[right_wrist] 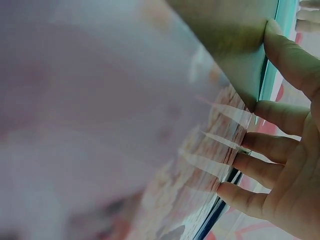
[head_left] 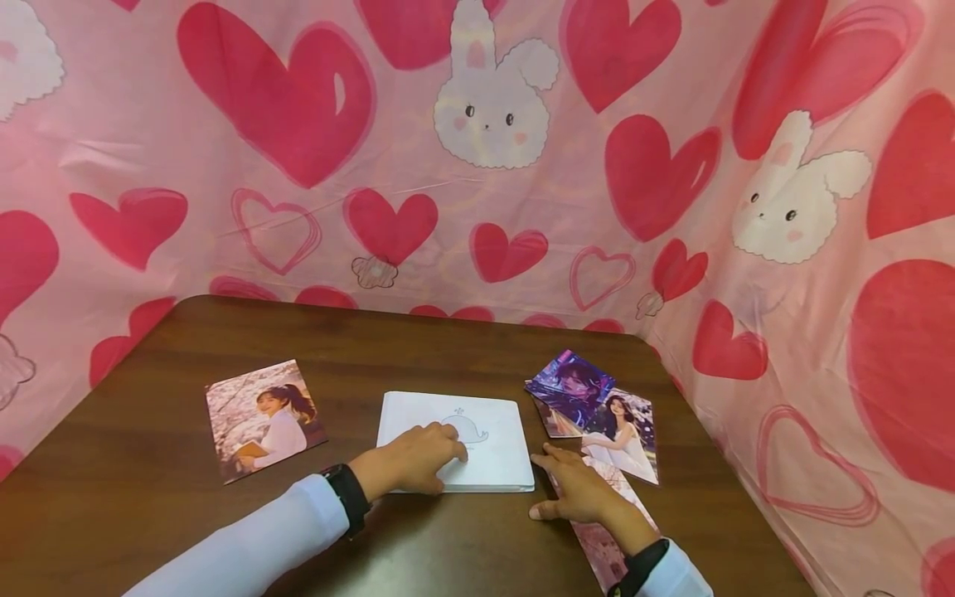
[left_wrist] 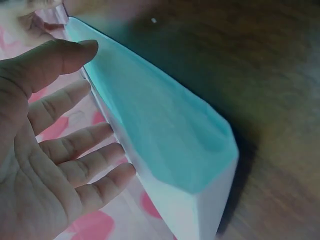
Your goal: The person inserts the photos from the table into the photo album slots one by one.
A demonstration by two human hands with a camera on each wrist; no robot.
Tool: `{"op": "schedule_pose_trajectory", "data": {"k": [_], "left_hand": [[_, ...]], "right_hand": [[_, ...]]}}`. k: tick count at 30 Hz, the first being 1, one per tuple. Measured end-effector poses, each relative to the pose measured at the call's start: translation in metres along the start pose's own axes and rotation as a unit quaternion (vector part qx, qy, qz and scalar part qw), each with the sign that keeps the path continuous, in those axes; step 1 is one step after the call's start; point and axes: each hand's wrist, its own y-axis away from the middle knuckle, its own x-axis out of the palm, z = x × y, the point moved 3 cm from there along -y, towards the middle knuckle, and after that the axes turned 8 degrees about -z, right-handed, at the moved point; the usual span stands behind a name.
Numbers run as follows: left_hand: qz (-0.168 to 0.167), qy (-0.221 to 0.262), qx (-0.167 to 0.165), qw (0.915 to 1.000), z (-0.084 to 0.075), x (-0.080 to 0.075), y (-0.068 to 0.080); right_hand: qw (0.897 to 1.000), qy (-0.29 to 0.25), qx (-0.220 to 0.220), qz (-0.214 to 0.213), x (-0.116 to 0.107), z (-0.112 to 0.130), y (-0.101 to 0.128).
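A white square booklet (head_left: 485,427) with a small whale drawing lies flat at the middle of the brown table (head_left: 373,348). My left hand (head_left: 421,460) rests on its near left part, fingers laid on the cover; in the left wrist view the left hand (left_wrist: 60,145) is spread, straight fingers against the booklet's edge (left_wrist: 165,135). My right hand (head_left: 574,491) lies flat on a pink photo (head_left: 608,543) just right of the booklet. In the right wrist view the right hand's straight fingers (right_wrist: 260,167) press on that glossy photo (right_wrist: 165,150).
One portrait photo (head_left: 263,419) lies apart on the left. Several overlapping photos (head_left: 597,406) sit to the right of the booklet. A pink heart-and-bunny cloth (head_left: 477,166) walls in the table at the back and right.
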Motion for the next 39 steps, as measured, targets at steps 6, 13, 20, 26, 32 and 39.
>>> {"op": "schedule_pose_trajectory", "data": {"k": [6,13,20,26,32,39], "left_hand": [[-0.02,0.017,0.016,0.9995,-0.003,-0.01,0.001],[-0.108,0.037,0.071,0.9909,-0.017,-0.042,-0.008],[-0.172,0.036,0.094,0.9799,-0.029,-0.063,-0.02],[-0.173,0.047,0.093,0.9794,-0.032,-0.062,-0.019],[-0.212,0.061,0.088,0.9713,-0.033,-0.069,-0.014],[-0.259,0.117,0.057,0.9572,-0.028,-0.085,-0.004]], "right_hand": [[1.0,-0.001,-0.006,-0.008,0.001,0.001,0.0],[1.0,0.003,-0.002,-0.011,-0.002,0.001,0.001],[1.0,-0.003,-0.001,-0.007,0.0,-0.001,0.001],[1.0,0.0,-0.004,-0.006,0.0,-0.001,0.0],[1.0,-0.003,-0.005,-0.006,-0.001,0.0,-0.001],[1.0,0.001,-0.006,-0.007,-0.001,0.0,0.0]]}}
